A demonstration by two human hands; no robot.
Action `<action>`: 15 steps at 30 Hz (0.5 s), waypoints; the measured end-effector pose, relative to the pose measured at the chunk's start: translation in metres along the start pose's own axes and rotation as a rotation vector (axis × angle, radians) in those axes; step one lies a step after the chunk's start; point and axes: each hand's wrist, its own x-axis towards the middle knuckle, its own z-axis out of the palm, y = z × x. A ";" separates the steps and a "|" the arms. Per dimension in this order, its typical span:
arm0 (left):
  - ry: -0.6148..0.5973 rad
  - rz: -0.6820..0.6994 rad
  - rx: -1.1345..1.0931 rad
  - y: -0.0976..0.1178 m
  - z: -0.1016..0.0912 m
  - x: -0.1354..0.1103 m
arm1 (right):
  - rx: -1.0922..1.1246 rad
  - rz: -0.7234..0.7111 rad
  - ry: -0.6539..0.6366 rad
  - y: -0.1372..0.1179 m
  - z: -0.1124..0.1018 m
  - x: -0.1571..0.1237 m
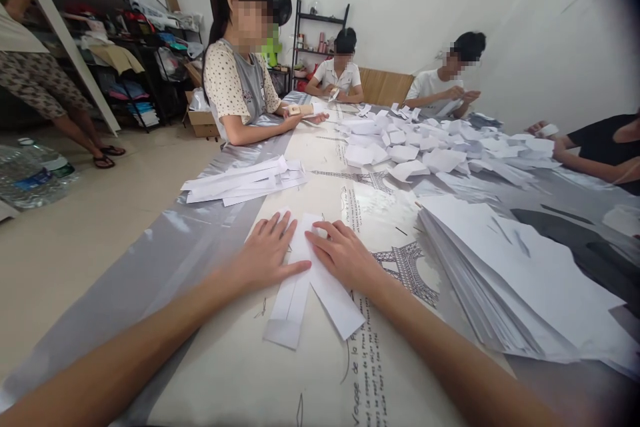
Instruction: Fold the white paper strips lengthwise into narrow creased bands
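Paper strips [289,310] touched by left hand [267,255], flat, fingers spread, and right hand [349,257], half-curled, fingertips down

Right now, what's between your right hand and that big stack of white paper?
The head view shows a printed Eiffel Tower and a short dark line between the right hand and paper stack.

"What's that by the left hand [267,250]?"
"A narrow paper strip [289,310], white, lying flat, lined lengthwise, jutting out below the thumb."
"And the other?"
"A plain white strip [337,303], slanting out from under the right hand [345,253]. They meet between the hands; joined or not, I can't tell."
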 end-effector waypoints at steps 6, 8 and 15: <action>0.074 0.031 0.014 -0.008 0.000 0.004 | -0.012 -0.021 -0.038 -0.004 -0.005 0.005; 0.097 0.033 0.003 -0.011 -0.001 0.007 | 0.003 -0.022 -0.029 -0.005 -0.005 0.005; 0.150 0.012 0.009 -0.016 -0.003 0.013 | 0.040 -0.021 0.004 -0.005 0.000 0.003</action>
